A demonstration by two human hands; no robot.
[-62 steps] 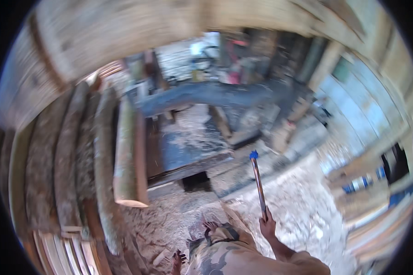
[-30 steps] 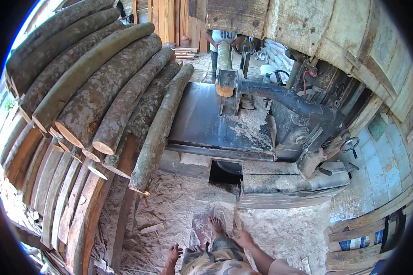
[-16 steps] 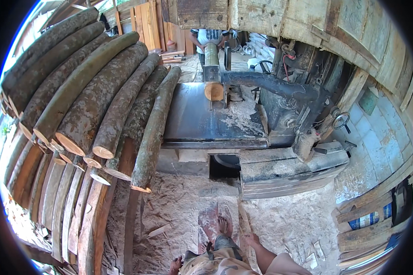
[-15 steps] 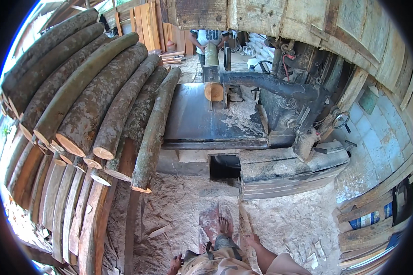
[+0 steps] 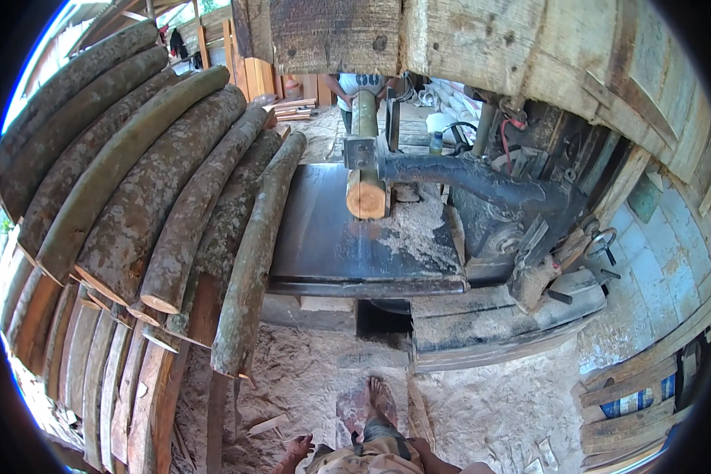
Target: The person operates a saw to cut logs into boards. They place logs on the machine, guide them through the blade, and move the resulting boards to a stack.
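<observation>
My left hand (image 5: 299,447) hangs low beside my left leg, its fingers apart with nothing in them. Of my right arm (image 5: 430,457) only a part shows at the lower edge; the hand is out of sight. Ahead of me a log (image 5: 367,199) lies on the steel saw table (image 5: 308,229), its round cut end facing me. It passes under a metal guide block (image 5: 359,152) beside the thick dark arm (image 5: 474,175) of the saw. Behind the log a person (image 5: 361,83) has both hands near its far end.
A tall pile of logs (image 5: 158,197) rises on the left, with one log (image 5: 257,261) nearest the table. Below the table is a dark opening (image 5: 383,318), beside a dusty wooden beam (image 5: 498,320). A handwheel (image 5: 600,241) stands at right. Sawdust (image 5: 490,411) covers the floor.
The log has come toward me across the table, and the person behind it has moved closer. My right hand has dropped out of view. My view has shifted slightly.
</observation>
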